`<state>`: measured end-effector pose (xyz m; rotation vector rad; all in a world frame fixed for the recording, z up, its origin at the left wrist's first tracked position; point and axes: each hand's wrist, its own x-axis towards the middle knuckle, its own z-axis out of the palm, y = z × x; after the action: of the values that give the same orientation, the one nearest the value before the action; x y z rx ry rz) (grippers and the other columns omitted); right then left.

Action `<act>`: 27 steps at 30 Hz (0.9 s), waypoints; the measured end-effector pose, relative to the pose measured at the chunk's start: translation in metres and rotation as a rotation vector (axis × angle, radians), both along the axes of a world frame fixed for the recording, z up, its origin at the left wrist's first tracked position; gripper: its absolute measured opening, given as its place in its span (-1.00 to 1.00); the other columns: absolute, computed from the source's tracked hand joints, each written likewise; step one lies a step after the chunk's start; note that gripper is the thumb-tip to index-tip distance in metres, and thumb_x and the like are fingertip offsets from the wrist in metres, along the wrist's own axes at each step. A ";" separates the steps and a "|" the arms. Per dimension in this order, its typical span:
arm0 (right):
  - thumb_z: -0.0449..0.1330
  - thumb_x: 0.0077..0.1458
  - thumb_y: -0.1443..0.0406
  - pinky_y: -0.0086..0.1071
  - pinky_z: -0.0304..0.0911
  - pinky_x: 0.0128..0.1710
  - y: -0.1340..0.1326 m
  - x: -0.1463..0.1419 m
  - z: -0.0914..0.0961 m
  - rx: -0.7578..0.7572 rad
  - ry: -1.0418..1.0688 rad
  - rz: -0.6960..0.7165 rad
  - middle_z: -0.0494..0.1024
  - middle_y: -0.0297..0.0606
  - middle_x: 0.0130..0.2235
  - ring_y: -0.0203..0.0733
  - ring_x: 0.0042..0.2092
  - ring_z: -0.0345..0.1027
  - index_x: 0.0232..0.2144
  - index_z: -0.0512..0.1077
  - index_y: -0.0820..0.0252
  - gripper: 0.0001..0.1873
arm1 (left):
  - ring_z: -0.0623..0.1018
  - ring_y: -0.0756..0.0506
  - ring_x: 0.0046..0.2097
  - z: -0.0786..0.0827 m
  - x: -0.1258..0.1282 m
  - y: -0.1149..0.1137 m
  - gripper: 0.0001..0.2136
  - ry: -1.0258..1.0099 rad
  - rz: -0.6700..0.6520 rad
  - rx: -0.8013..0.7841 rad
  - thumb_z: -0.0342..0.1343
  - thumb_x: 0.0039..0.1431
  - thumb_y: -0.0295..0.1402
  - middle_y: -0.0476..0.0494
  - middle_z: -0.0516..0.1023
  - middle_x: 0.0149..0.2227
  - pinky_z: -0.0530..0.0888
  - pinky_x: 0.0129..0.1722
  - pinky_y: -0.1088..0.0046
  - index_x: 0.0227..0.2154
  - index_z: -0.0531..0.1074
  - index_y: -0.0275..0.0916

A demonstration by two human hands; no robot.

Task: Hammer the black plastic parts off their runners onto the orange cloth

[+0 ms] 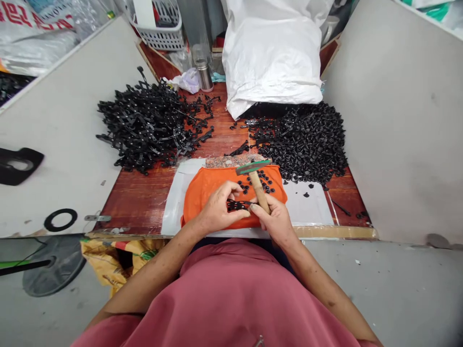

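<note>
My left hand (221, 206) is curled around several thin black plastic strips (237, 205) with small holes, low over an orange cloth (202, 188). Its thumb lies along their near side and its fingers bend over the far side. In my right hand (275, 219) is a hammer (258, 185) with a wooden handle and a green-edged metal head, pointing away from me. The right thumb and fingertips are close to the strips' right end; whether they touch is unclear. Small round black pieces (265, 182) lie scattered on the cloth just beyond my hands.
A tall heap of black strips (148, 125) stands at left. A heap of small black pieces (307, 144) lies at right, below a white sack (271, 53). Behind are a steel flask (204, 76) and a grey basket (161, 36). Pale panels (394, 120) flank the red-brown tabletop (133, 197).
</note>
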<state>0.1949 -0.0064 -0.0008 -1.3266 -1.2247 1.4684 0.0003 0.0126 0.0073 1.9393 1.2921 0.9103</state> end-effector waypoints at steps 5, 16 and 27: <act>0.33 0.07 0.05 -0.47 0.02 -0.66 -0.008 0.005 0.000 0.052 -0.068 -0.110 0.31 -0.52 -0.62 -0.38 -0.65 0.04 -0.29 0.50 0.13 -0.70 | 0.54 -0.15 -0.06 0.000 -0.012 -0.003 -0.60 -0.187 0.327 -0.174 0.18 0.22 -0.10 -0.18 0.51 -0.08 0.49 0.02 0.25 0.02 0.37 -0.18; 0.34 0.06 0.15 -0.27 0.42 -0.22 -0.030 -0.011 -0.016 0.143 -0.076 -0.037 0.63 -0.29 -0.30 -0.12 -0.27 0.49 -0.29 0.52 0.12 -0.79 | 0.51 0.00 -0.31 0.004 0.027 -0.016 -0.54 -0.849 0.177 -0.721 0.26 0.16 0.02 -0.10 0.52 -0.16 0.47 -0.38 0.50 -0.03 0.40 -0.18; 0.14 0.30 0.09 -0.28 0.39 -0.18 -0.052 0.045 -0.017 0.120 -0.257 -0.117 0.58 -0.29 -0.31 -0.12 -0.25 0.46 0.00 0.50 0.15 -0.64 | 0.43 -0.07 -0.29 0.008 -0.027 0.034 -0.65 -0.060 0.057 -0.449 -0.04 0.31 -0.01 -0.04 0.45 -0.36 0.38 -0.29 0.44 -0.34 0.40 -0.20</act>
<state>0.2402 -0.0581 -0.0180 -1.5110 -1.3500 1.1507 -0.0272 0.0467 0.0158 1.5223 1.3838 0.6315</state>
